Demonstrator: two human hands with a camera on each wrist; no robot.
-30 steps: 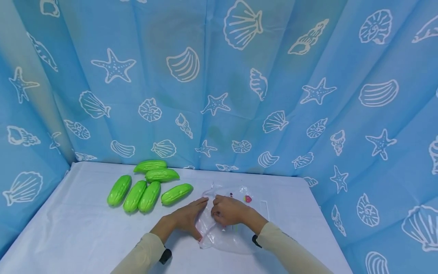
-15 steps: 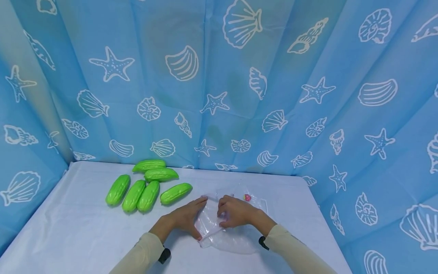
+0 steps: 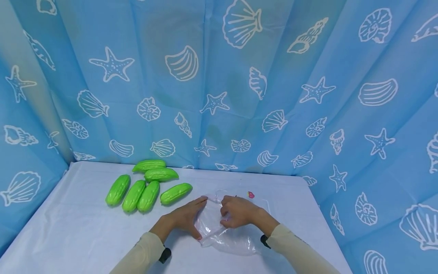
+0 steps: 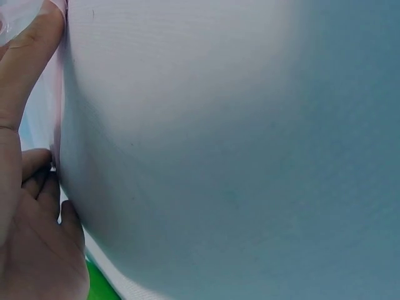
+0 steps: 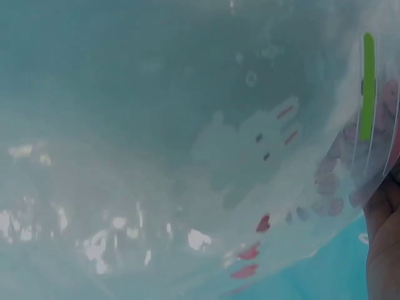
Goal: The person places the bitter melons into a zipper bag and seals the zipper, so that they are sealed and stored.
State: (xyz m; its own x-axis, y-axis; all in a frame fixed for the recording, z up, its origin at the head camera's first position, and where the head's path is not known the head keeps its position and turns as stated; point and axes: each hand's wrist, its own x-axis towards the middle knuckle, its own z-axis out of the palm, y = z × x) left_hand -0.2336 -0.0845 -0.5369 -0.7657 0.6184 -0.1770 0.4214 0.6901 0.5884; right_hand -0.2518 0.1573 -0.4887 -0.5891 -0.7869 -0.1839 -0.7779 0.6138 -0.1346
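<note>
A clear plastic zip bag (image 3: 236,241) lies on the white table. In the right wrist view, a pale animal print, red marks and a green strip (image 5: 367,87) by its zip lines show on the bag (image 5: 150,187). My left hand (image 3: 186,219) rests at the bag's left edge, thumb and fingers spread apart. The left wrist view shows this hand (image 4: 37,244) touching a pinkish edge with its fingertips. My right hand (image 3: 241,212) has curled fingers and pinches the bag's upper layer near the zip; its fingertips are partly hidden.
Several bright green bitter-melon-like vegetables (image 3: 148,196) lie left of the bag, the nearest one (image 3: 176,193) just beyond my left hand. A small red-pink print (image 3: 251,195) shows past my right hand. A blue seashell curtain (image 3: 219,83) hangs behind the white table (image 3: 85,236).
My right hand has shifted to the right along the bag, drawing the plastic with it. The red-pink print has moved slightly right. My left hand has stayed at the bag's left edge.
</note>
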